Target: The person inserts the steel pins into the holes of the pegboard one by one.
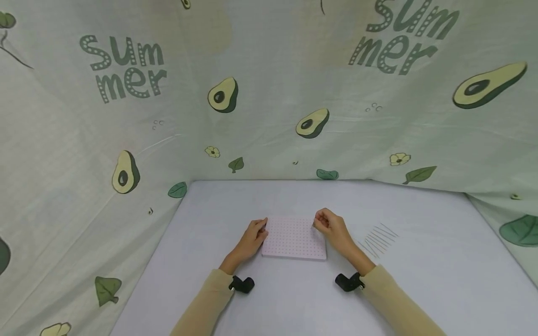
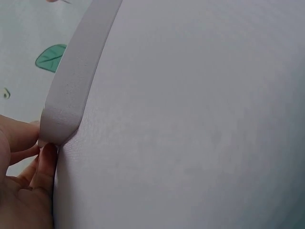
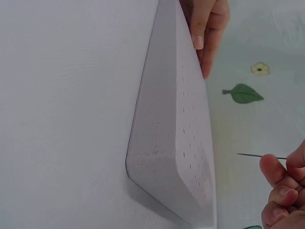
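Observation:
A thick, pale pink board [image 1: 294, 240] with a grid of small holes lies flat on the table. At its left edge, my left hand [image 1: 250, 239] grips the side with thumb and fingers; the left wrist view shows them around a corner. Between its thumb and index finger, my right hand [image 1: 334, 228] pinches a thin dark needle [image 3: 248, 154]. That needle points out over the board's right part, its tip apart from the surface in the right wrist view. More needles [image 1: 380, 240] lie in a loose row on the table, right of the right hand.
The white table [image 1: 218, 205] extends around the board on all sides. A pale cloth [image 1: 269, 93] printed with avocados, leaves and lettering hangs behind and beside it. Black wrist cameras [image 1: 242, 284] are strapped to both wrists.

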Demonstrator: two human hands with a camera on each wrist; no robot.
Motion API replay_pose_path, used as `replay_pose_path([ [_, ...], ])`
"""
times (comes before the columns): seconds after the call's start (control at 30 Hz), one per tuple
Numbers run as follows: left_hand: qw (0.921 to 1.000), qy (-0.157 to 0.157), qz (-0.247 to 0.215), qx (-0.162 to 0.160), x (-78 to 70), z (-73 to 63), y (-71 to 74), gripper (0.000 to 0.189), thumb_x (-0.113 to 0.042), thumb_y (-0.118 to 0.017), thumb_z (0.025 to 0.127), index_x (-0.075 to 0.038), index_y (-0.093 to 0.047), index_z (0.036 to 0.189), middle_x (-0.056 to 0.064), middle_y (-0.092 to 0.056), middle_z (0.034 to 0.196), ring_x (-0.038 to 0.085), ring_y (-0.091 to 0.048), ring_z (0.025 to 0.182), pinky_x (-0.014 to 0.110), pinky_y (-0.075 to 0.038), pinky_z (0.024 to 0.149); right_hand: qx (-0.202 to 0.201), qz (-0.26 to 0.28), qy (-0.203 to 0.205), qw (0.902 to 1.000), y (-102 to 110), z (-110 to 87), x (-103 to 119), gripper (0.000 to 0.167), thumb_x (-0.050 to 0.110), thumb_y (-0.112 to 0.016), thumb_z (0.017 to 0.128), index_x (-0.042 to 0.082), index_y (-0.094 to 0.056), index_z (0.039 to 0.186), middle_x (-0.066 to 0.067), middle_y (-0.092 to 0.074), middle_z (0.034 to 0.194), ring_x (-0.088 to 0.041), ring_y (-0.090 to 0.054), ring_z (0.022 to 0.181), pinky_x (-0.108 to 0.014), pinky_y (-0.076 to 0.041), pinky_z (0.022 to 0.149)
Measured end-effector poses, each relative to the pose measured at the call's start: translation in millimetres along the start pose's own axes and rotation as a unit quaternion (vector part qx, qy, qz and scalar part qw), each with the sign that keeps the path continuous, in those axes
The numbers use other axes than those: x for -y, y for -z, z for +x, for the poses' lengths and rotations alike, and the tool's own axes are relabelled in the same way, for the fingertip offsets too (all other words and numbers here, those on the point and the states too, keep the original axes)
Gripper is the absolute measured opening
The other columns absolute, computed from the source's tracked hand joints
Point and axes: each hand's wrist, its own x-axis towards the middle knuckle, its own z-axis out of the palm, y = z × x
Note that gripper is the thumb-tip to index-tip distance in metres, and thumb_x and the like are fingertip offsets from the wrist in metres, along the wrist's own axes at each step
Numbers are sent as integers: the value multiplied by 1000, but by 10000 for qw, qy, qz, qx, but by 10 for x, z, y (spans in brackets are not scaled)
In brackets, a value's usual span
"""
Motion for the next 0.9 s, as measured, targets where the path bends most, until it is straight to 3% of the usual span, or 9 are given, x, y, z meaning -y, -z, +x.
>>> replay_pose_path([
  [0.5,10000,-34,39,2,29,-6,-7,48,-8,-50,105,7,-38,149,22,-45,132,24,-48,106,41,-45,92,221,255,256,9991,-217,119,27,6,-6,-63,93,-1,-60,92,-4,-65,79,-9,-50,67,-20,-41,56],
  [0.9,9998,-168,56,-11,53,5,-5,48,-7,-50,105,8,-38,149,23,-46,130,25,-49,107,43,-45,93,620,207,580,9962,-408,285,63,5,0,-64,92,1,-60,91,1,-54,75,-10,-43,68,-22,-36,58],
])
